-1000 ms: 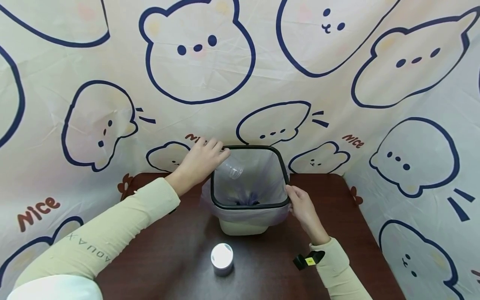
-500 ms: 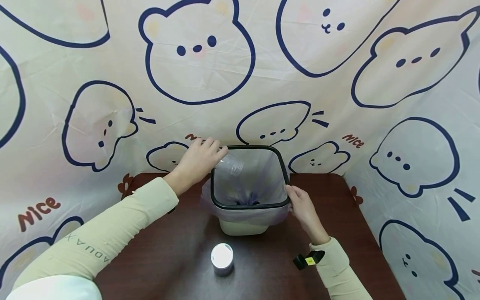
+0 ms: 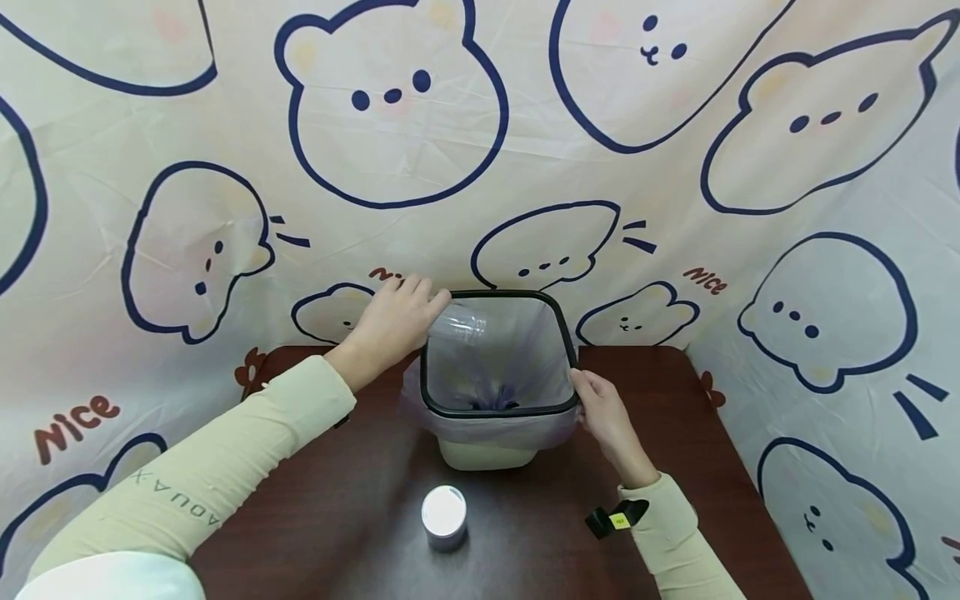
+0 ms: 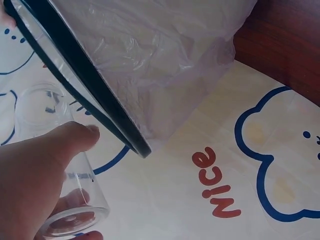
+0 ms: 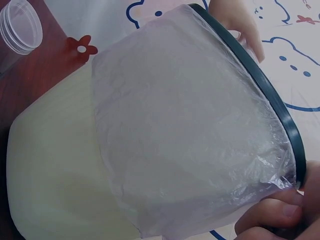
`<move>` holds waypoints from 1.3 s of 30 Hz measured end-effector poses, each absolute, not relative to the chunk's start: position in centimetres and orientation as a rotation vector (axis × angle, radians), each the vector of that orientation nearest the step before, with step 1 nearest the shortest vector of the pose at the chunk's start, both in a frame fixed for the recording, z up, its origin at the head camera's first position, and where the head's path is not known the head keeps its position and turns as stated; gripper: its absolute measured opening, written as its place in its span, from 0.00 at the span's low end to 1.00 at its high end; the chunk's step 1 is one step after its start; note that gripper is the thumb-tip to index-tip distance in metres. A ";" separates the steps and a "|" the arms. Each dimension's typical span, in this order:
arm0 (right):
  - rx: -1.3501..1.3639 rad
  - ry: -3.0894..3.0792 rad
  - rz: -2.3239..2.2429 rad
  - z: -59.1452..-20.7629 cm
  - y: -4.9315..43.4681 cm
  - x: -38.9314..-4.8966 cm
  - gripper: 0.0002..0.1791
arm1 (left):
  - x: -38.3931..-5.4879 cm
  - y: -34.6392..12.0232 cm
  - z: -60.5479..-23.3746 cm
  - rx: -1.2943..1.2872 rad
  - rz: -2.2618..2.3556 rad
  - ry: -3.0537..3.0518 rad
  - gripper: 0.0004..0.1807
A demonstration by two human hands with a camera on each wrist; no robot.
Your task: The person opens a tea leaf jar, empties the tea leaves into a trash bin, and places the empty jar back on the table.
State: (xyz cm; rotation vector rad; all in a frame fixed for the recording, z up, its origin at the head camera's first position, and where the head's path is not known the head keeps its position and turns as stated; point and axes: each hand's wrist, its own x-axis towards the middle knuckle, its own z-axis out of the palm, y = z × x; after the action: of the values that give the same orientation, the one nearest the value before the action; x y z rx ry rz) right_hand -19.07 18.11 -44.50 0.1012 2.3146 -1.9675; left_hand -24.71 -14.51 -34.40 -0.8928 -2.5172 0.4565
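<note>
Over the left part of the bin's mouth, my left hand point(image 3: 393, 321) holds a clear tapered cup point(image 3: 459, 325). Its thumb lies across the cup's side in the left wrist view, where the cup point(image 4: 80, 187) shows a wide round rim at the near end. Its exact kind is hard to tell. My right hand point(image 3: 603, 417) grips the black rim point(image 3: 573, 333) of a pale trash bin point(image 3: 487, 456) at its right side. A thin purple trash bag point(image 3: 498, 429) lines the bin and folds over the outside. Purple bunched film shows at the bottom.
A round jar point(image 3: 444, 517) with a bright top stands on the dark brown table point(image 3: 352, 517) in front of the bin. Behind and to the sides hangs a cartoon-printed cloth point(image 3: 420, 167). The bin stands near the table's back edge.
The cup in my left hand has swung from tilting steeply down into the bin to lying more level. That hand shifted slightly left. The right hand and bin have stayed put.
</note>
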 end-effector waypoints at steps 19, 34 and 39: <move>0.097 2.332 -1.963 -44.5 18.0 -19.1 0.22 | -24.8 -14.7 -35.1 -0.885 0.211 -2.505 0.33; 0.111 2.337 -1.975 -44.4 18.0 -19.0 0.22 | -24.8 -14.9 -35.8 -0.812 -0.051 -2.515 0.33; 0.103 2.336 -1.968 -44.5 18.1 -19.0 0.22 | -24.8 -15.1 -36.2 -0.818 -0.146 -2.494 0.34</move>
State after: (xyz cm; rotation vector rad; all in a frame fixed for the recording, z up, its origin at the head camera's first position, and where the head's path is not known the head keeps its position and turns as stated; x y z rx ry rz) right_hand -19.04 18.09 -44.50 0.1034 2.3362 -1.9682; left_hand -24.81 -15.09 -36.19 -0.8182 -2.4942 -0.1457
